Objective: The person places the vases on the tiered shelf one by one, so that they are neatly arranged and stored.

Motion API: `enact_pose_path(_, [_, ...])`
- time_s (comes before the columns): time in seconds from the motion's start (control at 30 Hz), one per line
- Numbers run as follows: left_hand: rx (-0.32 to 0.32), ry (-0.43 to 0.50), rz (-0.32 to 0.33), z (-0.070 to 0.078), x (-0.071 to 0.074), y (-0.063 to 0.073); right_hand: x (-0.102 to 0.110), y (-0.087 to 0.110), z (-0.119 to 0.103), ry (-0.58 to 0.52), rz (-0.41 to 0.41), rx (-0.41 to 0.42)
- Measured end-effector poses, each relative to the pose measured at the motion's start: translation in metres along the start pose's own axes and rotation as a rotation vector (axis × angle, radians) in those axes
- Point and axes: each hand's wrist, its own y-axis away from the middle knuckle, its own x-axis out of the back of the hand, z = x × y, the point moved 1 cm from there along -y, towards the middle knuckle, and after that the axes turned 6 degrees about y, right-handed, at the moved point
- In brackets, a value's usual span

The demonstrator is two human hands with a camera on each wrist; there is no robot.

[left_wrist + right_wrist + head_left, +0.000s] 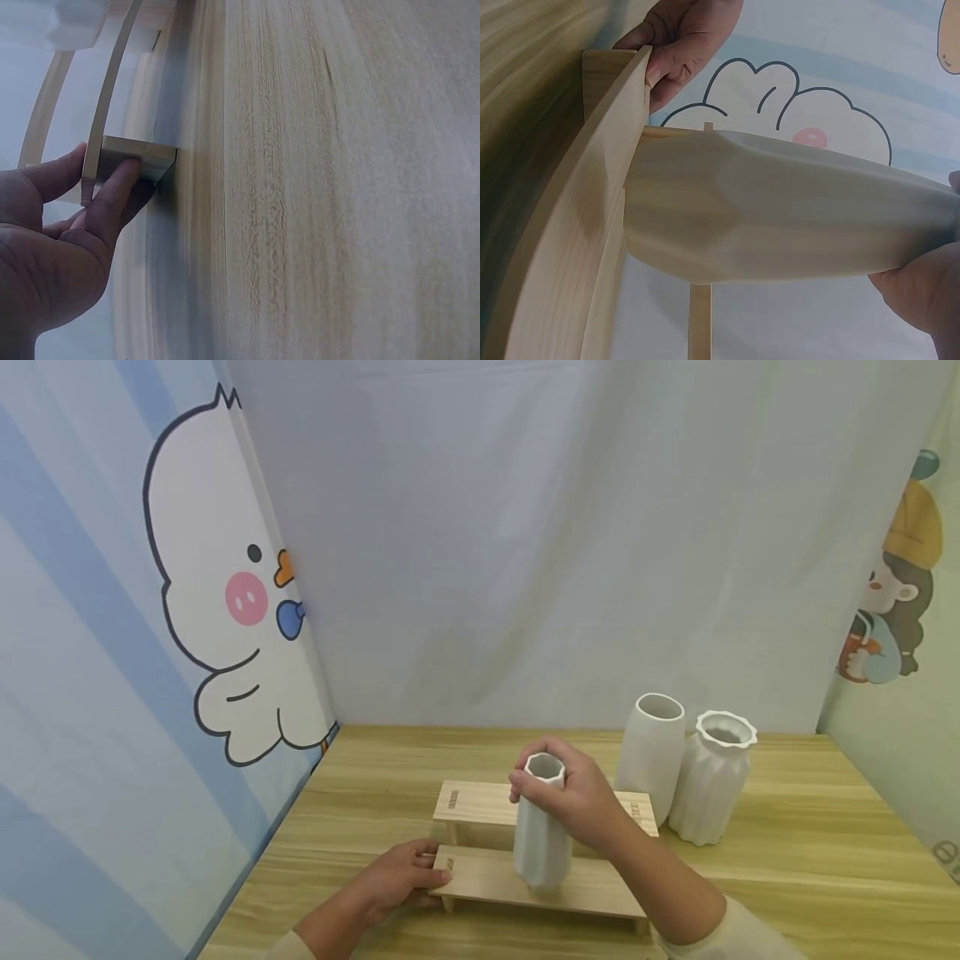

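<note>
My right hand (577, 793) grips a slim white faceted vase (542, 852) near its rim. The vase is upright, its base close over the lower step of a two-tier wooden stand (480, 868). In the right wrist view the vase (780, 210) stretches across the middle, its foot right by the board. My left hand (401, 877) pinches the left end of the lower step, thumb on top and fingers beneath. The left wrist view shows those fingers (112, 195) around the board's edge, against its leg (142, 150).
Behind the stand's right end stand a tall smooth white vase (651, 756) and a ribbed white vase with a scalloped rim (711, 785). They rest on a wood-grain table (375, 777). A grey curtain (525, 543) hangs behind, with cartoon-printed cloth (210, 527) at the left.
</note>
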Motion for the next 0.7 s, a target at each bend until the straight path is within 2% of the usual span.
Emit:
enact_pose_path(0.4, [-0.010, 0.013, -0.012, -0.0005, -0.0007, 0.0019, -0.0070, -0.0039, -0.0046, -0.004, -0.007, 0.018])
enact_pose_path(0.7, [-0.014, 0.039, -0.012, -0.0038, 0.0014, -0.0025, -0.0095, -0.0063, -0.0074, 0.014, 0.004, 0.030])
